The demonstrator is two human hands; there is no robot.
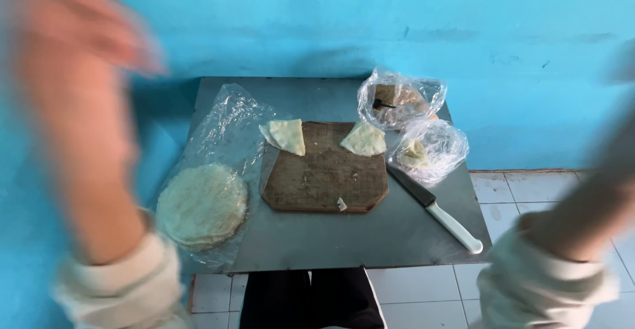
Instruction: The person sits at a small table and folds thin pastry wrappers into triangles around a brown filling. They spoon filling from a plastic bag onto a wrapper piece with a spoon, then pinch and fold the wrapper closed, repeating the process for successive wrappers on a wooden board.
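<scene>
My left hand point(79, 31) is raised high at the upper left, blurred, fingers spread and empty. Only the forearm of my right arm point(589, 203) shows at the right edge; the hand itself is out of frame. Both wrists wear pale cuffs. Below, a brown cutting board point(324, 177) lies on a grey metal table point(344, 236). Two folded wedges of flatbread rest at the board's far edge, one at the left point(286, 135) and one at the right point(363, 140). A stack of round flatbreads point(201, 204) sits in an opened clear plastic bag point(228, 127) on the table's left.
A knife with a white handle point(436, 210) lies to the right of the board. Two clear plastic bags point(400, 97) point(430, 149) with food stand at the back right. A blue wall is behind, tiled floor to the right, dark trousers point(311, 299) under the table.
</scene>
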